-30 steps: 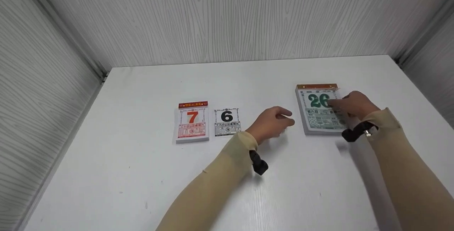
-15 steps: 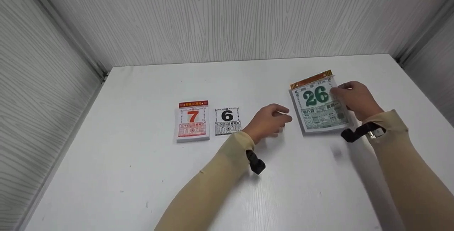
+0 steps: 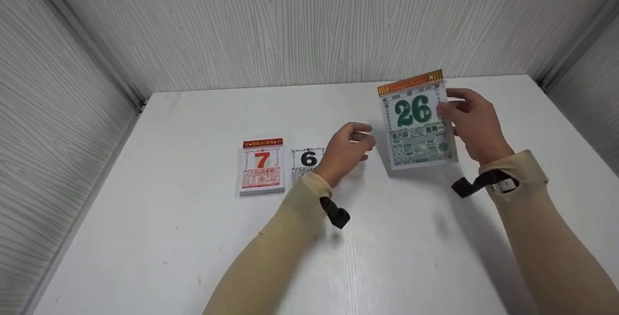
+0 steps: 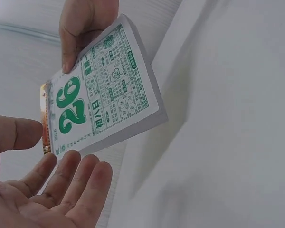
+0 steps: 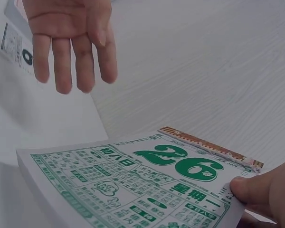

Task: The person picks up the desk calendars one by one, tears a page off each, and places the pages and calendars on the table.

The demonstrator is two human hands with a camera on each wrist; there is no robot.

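My right hand grips a thick tear-off calendar by its right edge, thumb on the front page. The calendar is raised off the table and tilted; it shows a green 26 below an orange-red header strip. My left hand hovers to the left of it, fingers loosely bent and holding nothing. In the left wrist view the left fingertips are near the calendar's side, apparently apart from it. In the right wrist view the left palm faces the calendar across a gap.
A smaller tear-off calendar with a red 7 and red header lies on the white table. Beside it lies a single loose page with a black 6, partly covered by the left hand and sleeve. Wood-grain panels enclose the back and sides.
The calendar with the 26 lay flat on the table; the right hand has lifted it by its edge and brought it leftward. The left hand has moved up and to the left.
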